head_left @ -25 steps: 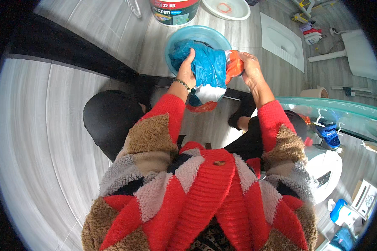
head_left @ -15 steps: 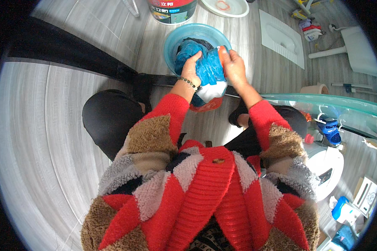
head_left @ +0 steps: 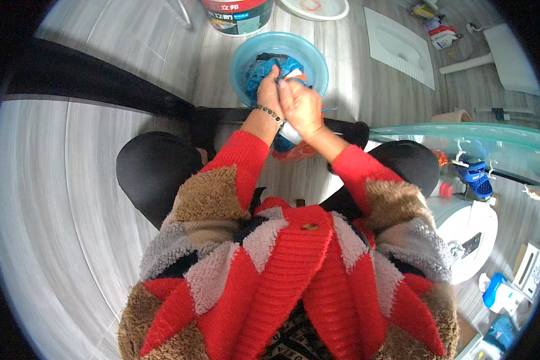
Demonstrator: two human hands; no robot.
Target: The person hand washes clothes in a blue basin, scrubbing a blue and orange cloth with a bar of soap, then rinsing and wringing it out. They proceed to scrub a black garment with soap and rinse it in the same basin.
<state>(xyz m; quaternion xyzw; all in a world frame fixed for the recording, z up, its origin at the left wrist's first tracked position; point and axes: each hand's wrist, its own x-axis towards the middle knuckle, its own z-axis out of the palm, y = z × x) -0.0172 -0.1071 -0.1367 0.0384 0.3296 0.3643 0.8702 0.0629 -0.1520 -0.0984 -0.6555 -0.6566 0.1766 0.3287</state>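
Note:
A round light-blue basin [head_left: 240, 58] stands on the floor in front of me, with dark cloth also inside it. Over its near edge I hold a wet blue garment [head_left: 259, 74] with white and orange parts. My left hand [head_left: 266, 101], a beaded bracelet at its wrist, is closed on the bunched fabric. Against it, my right hand [head_left: 303, 109] is clenched around another fold. White and red-orange parts of the cloth hang below my hands, outside the basin's near side. My hands cover much of the garment.
A paint bucket [head_left: 237, 21] and a white basin [head_left: 336, 12] stand beyond the blue one. At right are a squat toilet [head_left: 400, 51], a glass shelf [head_left: 462, 131], a hanging blue sandal [head_left: 476, 180] and a white appliance [head_left: 471, 234]. A dark raised sill [head_left: 102, 81] crosses at left.
My right hand has moved left and closed in against my left hand. The garment, spread between the hands before, is now bunched up and mostly covered.

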